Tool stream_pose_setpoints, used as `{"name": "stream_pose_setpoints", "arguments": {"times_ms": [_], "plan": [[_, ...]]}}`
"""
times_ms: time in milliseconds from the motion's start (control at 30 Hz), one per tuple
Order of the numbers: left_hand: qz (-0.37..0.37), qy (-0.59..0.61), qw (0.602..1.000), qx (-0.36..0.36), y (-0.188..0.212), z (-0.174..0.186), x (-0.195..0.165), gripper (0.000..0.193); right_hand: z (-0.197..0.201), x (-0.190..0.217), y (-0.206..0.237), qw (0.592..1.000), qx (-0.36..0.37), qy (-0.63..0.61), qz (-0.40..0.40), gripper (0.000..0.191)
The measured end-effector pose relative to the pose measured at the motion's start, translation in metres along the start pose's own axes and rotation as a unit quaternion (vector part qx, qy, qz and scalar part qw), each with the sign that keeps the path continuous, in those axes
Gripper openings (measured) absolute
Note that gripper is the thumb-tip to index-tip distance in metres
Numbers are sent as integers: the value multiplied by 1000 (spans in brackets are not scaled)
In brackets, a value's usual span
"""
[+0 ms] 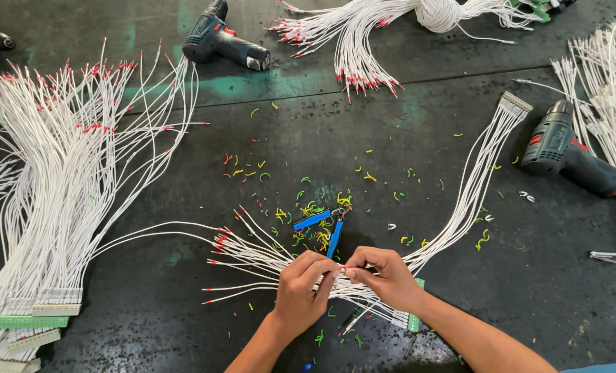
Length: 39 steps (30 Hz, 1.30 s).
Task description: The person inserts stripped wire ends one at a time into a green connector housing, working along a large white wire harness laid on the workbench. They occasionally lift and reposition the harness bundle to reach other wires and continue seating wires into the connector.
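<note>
**White wire bundle pinched between two hands on a dark workbench**

A dark, scuffed workbench (184,324) fills the view. Its left side is taken up by a large fan of white wires (59,179) with red-tipped ends, gathered at the lower left into green terminal blocks (32,321). A second big bunch of white wires (384,27) is laid at the top centre, and more are seen along the right edge. Two dark green cordless drills are set on the surface, one drill at the top (225,41) and one drill at the right (574,155).

At the lower centre, a smaller wire harness (460,200) is curved from a grey connector at the upper right down to the hands, its red-tipped ends spread out to the left. It is pinched by the left hand (301,290) and by the right hand (387,276), fingertips pressed together on the strands where the two hands meet. A green terminal block (415,321) is partly hidden just beside the right wrist.

Blue-handled cutters (325,228) are laid just above the hands, surrounded by small coloured wire scraps (308,207) in yellow, green and red.
</note>
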<state>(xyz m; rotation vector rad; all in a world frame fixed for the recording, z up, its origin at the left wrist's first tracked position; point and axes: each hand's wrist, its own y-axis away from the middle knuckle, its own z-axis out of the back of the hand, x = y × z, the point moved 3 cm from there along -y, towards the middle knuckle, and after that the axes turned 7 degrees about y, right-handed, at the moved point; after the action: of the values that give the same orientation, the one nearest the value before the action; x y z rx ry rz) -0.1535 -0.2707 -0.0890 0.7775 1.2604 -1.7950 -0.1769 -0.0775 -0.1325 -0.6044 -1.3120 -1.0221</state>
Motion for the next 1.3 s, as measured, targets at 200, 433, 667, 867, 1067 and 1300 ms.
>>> {"name": "stream_pose_setpoints", "arguments": {"times_ms": [200,433,667,867,1067,1300], "plan": [[74,89,993,18,-3,6,3,16,0,1,-2,998,-4,41,46,10],[25,-5,1000,17,-5,4,1,11,20,25,-3,986,-59,60,143,13],[12,-57,998,3,-6,-7,-2,11,76,39,8,966,48,251,30,10],[35,-38,999,5,-4,-19,5,9,85,35,17,909,143,388,59,27],[46,-20,999,3,1,-27,11,8,85,20,21,887,143,431,83,19],[51,32,998,1,5,-31,15,8,56,22,17,948,58,259,173,12]]}}
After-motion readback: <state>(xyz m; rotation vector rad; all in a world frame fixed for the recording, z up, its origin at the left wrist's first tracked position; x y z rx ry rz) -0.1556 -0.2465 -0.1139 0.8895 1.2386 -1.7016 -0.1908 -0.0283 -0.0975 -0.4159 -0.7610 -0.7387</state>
